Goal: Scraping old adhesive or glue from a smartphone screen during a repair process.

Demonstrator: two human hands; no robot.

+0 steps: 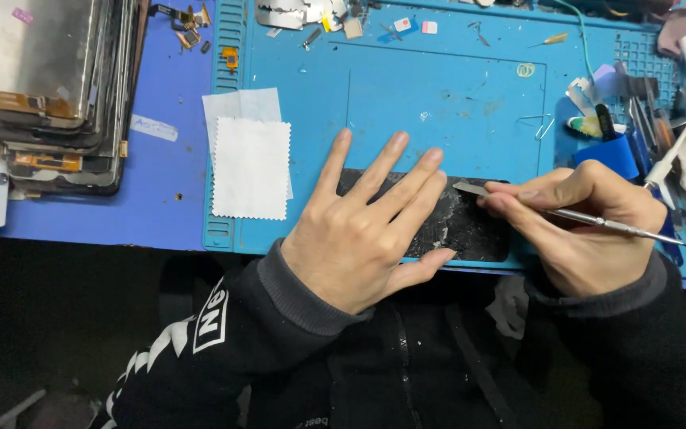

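Two hands on the job: left hand (359, 230) flat, fingers spread, pinning the phone (462, 226); right hand (585, 222) pinching a metal scraper (533, 205). I judge scraping underway; next stroke needs a shallow angle.

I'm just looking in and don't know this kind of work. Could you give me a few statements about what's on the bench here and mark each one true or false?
1. The left hand lies flat on a dark cracked panel. True.
2. The right hand holds a paintbrush. False: it holds a thin metal tool, its flat tip on the panel.
3. The panel rests on a red mat. False: the mat is blue.
4. A white cloth with zigzag edges lies left of the left hand. True.
5. A stack of flat panels sits at the far left. True.
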